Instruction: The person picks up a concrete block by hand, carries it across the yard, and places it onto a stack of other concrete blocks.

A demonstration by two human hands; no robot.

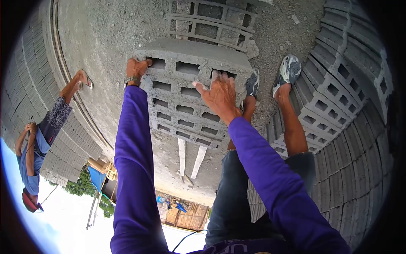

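A grey hollow concrete block [190,50] lies at the near end of a row of similar blocks [173,94], its hollows facing me. At its left end my left hand [138,70] is closed on the edge, with fingertips reaching into the end hollow. My right hand [220,96] has its fingers hooked into the right hollow of the same block. Its thumb is spread to the left over the block's face, and the fingertips are hidden inside. Purple sleeves cover both my arms.
More hollow blocks [207,21] lie above. Tall block stacks [334,97] rise close to my legs on the right. Another person [31,148] stands at left by a long block wall [25,84]. Two pale strips [198,162] lie on the gritty ground.
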